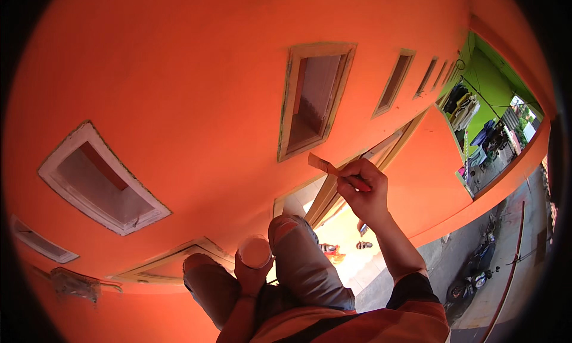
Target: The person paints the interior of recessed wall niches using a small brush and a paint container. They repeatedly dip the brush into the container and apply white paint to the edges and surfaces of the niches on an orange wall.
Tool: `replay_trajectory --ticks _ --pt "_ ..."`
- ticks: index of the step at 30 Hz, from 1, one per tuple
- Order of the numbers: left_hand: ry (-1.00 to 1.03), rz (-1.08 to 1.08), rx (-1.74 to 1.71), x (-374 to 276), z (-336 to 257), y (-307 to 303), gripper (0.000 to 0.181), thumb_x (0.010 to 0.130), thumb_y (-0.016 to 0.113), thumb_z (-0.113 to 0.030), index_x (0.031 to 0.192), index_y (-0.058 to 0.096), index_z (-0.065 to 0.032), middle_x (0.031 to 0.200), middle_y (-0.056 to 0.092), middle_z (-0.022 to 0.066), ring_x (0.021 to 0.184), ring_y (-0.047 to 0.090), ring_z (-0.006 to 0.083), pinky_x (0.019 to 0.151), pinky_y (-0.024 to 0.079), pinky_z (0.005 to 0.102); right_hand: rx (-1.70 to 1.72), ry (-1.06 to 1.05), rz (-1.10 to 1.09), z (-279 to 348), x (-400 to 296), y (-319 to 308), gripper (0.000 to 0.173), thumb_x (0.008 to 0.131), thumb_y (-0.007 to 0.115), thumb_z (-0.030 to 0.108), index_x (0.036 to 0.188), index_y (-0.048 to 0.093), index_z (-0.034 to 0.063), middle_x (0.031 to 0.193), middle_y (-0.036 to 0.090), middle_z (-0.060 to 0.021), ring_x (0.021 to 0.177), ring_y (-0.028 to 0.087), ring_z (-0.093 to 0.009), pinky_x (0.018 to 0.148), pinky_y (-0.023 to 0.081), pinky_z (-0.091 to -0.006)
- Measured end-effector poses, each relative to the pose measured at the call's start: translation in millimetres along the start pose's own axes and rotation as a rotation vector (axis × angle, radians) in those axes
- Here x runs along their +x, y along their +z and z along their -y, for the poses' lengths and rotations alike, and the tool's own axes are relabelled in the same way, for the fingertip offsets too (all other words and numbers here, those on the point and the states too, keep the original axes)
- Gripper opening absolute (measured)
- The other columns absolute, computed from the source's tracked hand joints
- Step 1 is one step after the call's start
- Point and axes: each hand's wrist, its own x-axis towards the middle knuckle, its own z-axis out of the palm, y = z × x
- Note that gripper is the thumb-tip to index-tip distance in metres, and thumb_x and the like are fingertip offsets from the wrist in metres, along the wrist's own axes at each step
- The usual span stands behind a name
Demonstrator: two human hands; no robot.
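My right hand [364, 189] grips a flat paintbrush [322, 164] by its red handle. The bristles point up and left, just below the lower edge of a wood-framed vent opening [316, 99] in the orange wall [201, 97]; whether they touch the wall cannot be told. Down between my knees, my left hand [251, 273] is wrapped around a round container [254, 251] of pale paint, held with its mouth upward. Another vent opening with a pale pinkish frame [105, 182] lies to the left.
Far below are a tiled floor with sandals [364, 244] and a motorcycle [471, 271] on grey paving. Door frames [326, 200] stand beneath the vents. A junction box or similar fixture [76, 284] sits on the wall at lower left. Clothes [464, 108] hang at the far right.
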Motion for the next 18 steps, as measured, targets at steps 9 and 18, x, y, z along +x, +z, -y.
replay_trajectory --ticks 9,18 --pt "0.029 0.117 0.036 -5 14 -5 0.08 0.069 0.094 -0.038 0.133 0.057 -0.0085 0.125 0.066 0.0095 0.116 0.066 0.0263 0.098 0.054 0.0378 0.625 0.773 0.192 -18 -114 58 0.021 0.085 0.07 0.003 0.105 0.062 -0.0005 0.087 0.07 -0.0122 0.072 0.072 -0.022 0.053 0.056 -0.0304" --pt "0.089 0.06 -0.022 0 0 -19 0.08 0.065 0.094 -0.035 0.129 0.057 -0.0062 0.118 0.067 0.0141 0.11 0.067 0.0325 0.092 0.056 0.0406 0.613 0.719 0.238 -8 -106 96 0.02 0.091 0.07 0.006 0.108 0.062 0.0003 0.087 0.068 -0.0087 0.071 0.069 -0.018 0.051 0.052 -0.0279"
